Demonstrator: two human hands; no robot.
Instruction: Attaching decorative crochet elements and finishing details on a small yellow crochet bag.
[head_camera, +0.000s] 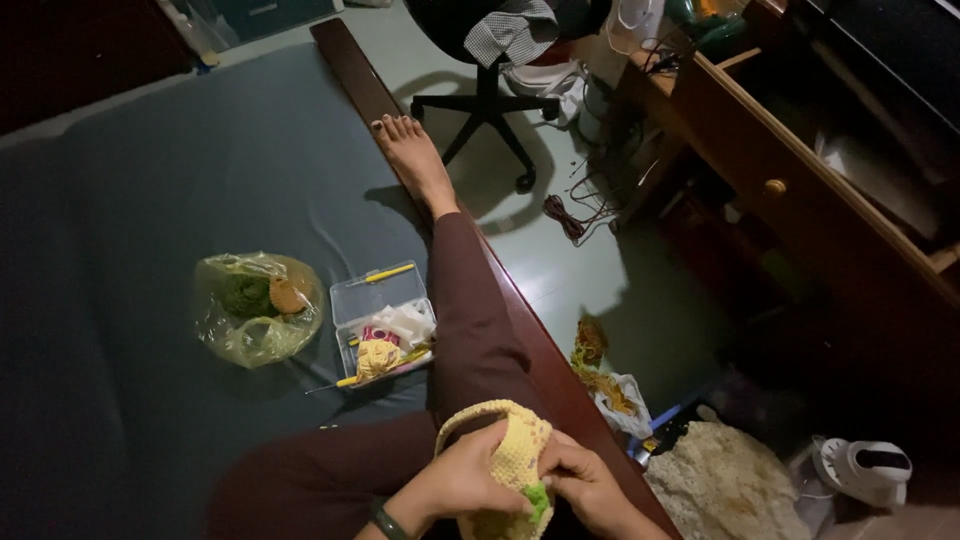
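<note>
A pale yellow crocheted piece (512, 452) with a small green patch rests over my lap at the bottom of the head view. My left hand (465, 480) grips its left side, a dark band on the wrist. My right hand (583, 482) pinches its right edge beside the green patch. My leg in dark maroon trousers (470, 320) stretches along the bed edge, bare foot (418, 160) at the far end.
A clear plastic box (385, 320) with yellow yarn and crochet hooks lies on the dark bed (150, 200). A yellowish bag (255, 305) of green yarn sits left of it. An office chair (490, 60), wooden desk (800, 190), cables and bags occupy the floor on the right.
</note>
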